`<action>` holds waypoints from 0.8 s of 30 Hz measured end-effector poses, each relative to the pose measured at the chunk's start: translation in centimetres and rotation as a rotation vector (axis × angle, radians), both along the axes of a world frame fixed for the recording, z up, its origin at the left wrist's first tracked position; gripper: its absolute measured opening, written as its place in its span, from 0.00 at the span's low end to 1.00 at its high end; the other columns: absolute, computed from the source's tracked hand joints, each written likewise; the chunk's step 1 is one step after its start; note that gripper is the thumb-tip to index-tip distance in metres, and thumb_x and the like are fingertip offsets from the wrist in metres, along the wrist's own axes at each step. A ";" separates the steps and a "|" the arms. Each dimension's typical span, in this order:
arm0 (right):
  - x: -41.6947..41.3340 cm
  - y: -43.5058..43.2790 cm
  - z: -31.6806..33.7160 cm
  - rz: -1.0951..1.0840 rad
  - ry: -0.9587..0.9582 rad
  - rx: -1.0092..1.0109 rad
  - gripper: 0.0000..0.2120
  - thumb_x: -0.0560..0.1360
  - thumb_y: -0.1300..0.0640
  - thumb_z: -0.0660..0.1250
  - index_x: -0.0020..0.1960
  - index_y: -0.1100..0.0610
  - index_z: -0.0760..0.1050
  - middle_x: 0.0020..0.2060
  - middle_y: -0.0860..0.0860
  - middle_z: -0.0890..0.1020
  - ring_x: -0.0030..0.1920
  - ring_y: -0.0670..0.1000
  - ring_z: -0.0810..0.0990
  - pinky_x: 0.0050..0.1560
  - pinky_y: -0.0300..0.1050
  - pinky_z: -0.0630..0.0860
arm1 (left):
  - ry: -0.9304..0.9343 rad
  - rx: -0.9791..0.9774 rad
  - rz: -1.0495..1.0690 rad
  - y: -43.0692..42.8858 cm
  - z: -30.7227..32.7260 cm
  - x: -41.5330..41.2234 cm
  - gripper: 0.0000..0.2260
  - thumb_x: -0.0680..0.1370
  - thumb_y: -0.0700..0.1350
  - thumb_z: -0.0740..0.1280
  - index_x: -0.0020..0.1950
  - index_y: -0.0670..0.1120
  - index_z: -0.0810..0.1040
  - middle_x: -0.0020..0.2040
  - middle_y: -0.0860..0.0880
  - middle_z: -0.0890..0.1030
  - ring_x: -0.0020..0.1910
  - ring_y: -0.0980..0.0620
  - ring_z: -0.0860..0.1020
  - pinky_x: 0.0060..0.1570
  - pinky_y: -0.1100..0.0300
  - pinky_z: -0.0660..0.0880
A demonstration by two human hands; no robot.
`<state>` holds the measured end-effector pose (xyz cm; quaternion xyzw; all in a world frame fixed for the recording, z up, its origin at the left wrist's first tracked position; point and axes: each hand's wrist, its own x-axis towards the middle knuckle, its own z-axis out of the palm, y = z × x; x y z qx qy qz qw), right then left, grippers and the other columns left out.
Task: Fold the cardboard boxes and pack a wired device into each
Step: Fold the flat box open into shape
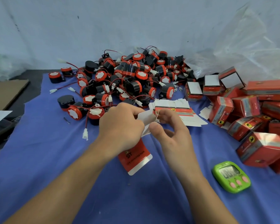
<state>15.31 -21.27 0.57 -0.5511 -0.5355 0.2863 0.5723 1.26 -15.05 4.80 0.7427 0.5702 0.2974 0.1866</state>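
Note:
A flat red and white cardboard box (135, 156) hangs over the blue cloth in front of me. My left hand (120, 125) grips its upper part, and my right hand (170, 128) pinches a white flap at its top. Behind my hands lies a big pile of black and red wired devices (128, 78) with white plugs. A stack of flat unfolded boxes (176, 109) lies just past my right hand. Several folded red boxes (249, 110) are heaped at the right.
A green timer (231, 177) lies on the blue cloth (47, 159) at the lower right. A loose white plug (85, 134) on a red wire lies left of my left hand. Brown cardboard (5, 92) sits at the far left, clear plastic bags at the back right.

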 end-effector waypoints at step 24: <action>-1.3 0.5 -0.8 0.180 -0.002 -0.047 0.18 0.74 0.54 0.69 0.61 0.39 0.72 0.56 0.39 0.82 0.48 0.46 0.81 0.50 0.53 0.79 | -0.793 -0.133 0.087 2.1 -1.5 -0.8 0.10 0.60 0.41 0.65 0.34 0.50 0.84 0.31 0.57 0.81 0.37 0.56 0.77 0.37 0.56 0.74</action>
